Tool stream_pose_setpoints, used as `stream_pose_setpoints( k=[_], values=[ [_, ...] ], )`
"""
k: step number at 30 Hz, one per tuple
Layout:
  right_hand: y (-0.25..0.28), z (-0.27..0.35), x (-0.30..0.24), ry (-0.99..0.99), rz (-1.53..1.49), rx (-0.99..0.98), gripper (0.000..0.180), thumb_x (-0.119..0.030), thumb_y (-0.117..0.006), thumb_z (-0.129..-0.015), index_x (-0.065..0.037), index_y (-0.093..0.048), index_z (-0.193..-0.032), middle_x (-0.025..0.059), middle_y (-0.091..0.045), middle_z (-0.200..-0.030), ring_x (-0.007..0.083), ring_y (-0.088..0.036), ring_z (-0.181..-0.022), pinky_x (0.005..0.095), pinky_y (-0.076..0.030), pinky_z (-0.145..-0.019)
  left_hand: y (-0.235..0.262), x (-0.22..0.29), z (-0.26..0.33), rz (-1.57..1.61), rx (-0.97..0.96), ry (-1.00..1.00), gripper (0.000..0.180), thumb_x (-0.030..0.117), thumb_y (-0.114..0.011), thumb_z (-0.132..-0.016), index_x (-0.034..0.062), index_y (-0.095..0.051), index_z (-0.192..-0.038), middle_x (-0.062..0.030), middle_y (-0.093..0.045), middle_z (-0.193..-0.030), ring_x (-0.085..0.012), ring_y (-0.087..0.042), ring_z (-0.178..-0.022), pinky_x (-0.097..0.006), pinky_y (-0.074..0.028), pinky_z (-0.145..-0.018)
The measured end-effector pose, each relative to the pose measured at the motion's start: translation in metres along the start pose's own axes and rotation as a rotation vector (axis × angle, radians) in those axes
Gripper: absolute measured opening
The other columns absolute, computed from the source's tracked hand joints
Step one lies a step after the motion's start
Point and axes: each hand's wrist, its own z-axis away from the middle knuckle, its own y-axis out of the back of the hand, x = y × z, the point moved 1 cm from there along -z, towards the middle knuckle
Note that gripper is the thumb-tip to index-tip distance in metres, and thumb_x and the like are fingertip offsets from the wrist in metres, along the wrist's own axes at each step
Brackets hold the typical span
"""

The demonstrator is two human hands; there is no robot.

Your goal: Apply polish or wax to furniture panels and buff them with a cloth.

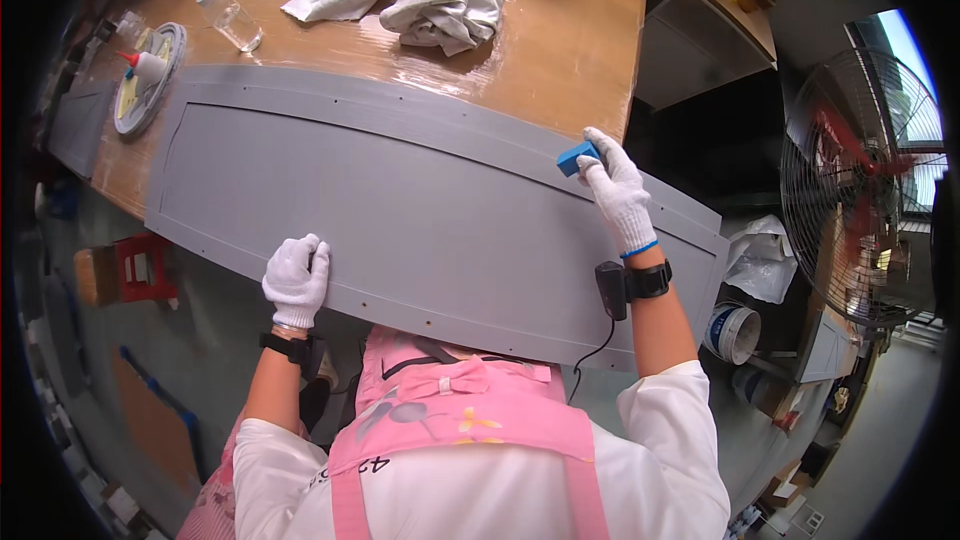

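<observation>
A long grey panel (380, 190) with a recessed middle and small holes along its border lies across the table in front of me. My left hand (297, 278), in a white knit glove, is closed at the panel's near edge, its fingers curled and partly hidden. Over the panel's far right border, my right hand (615, 185), gloved the same way, pinches a small blue block (577, 158) between thumb and fingers. Whether the block touches the panel I cannot tell.
On the brown table (560, 60) lie crumpled white rags (440, 10). A clear bottle (232, 22) stands left of them, near a round lid (178, 60) bearing a red-tipped white bottle (148, 66). At right are a large fan (868, 170) and a white bucket (735, 332); a red stool (146, 268) is at left.
</observation>
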Motion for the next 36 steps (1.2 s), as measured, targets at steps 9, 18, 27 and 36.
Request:
stream_pose_setpoints(
  k=[9,18,27,36],
  values=[
    [-0.026,-0.027,-0.001,0.303,0.574,0.033,0.039,-0.001,-0.060,-0.094,-0.004,-0.057,-0.133,0.0170,-0.065,-0.112,0.0277,-0.066,-0.099,0.0346,-0.052,-0.092,0.002,-0.005,-0.004,0.080,0.009,-0.111,0.019,0.013,-0.072,-0.083,0.0107,-0.064,-0.100,-0.0064,-0.058,-0.075,-0.0290,-0.058,-0.067,-0.043,-0.047,-0.060],
    [-0.072,-0.040,-0.021,0.272,0.567,-0.008,0.039,-0.007,-0.063,-0.093,-0.006,-0.058,-0.132,0.0192,-0.065,-0.120,0.0347,-0.064,-0.111,0.0387,-0.051,-0.097,0.007,-0.007,-0.008,0.087,-0.019,-0.116,0.019,0.015,-0.072,-0.083,0.0116,-0.063,-0.100,-0.0063,-0.057,-0.075,-0.0294,-0.056,-0.066,-0.044,-0.045,-0.059],
    [-0.130,-0.059,-0.056,0.340,0.619,-0.108,0.038,-0.017,-0.062,-0.093,-0.009,-0.056,-0.130,0.0198,-0.064,-0.110,0.0393,-0.063,-0.103,0.0454,-0.052,-0.090,0.007,-0.008,-0.009,0.112,-0.025,-0.115,0.019,0.015,-0.073,-0.083,0.0118,-0.063,-0.099,-0.0067,-0.056,-0.075,-0.0298,-0.056,-0.065,-0.044,-0.045,-0.059],
    [-0.142,-0.063,-0.061,0.305,0.615,-0.102,0.038,-0.017,-0.063,-0.093,-0.006,-0.058,-0.130,0.0205,-0.065,-0.118,0.0379,-0.063,-0.109,0.0423,-0.050,-0.095,0.008,-0.010,-0.009,0.094,-0.022,-0.140,0.023,0.016,-0.074,-0.082,0.0116,-0.063,-0.101,-0.0063,-0.057,-0.077,-0.0290,-0.057,-0.065,-0.043,-0.046,-0.059]
  ],
)
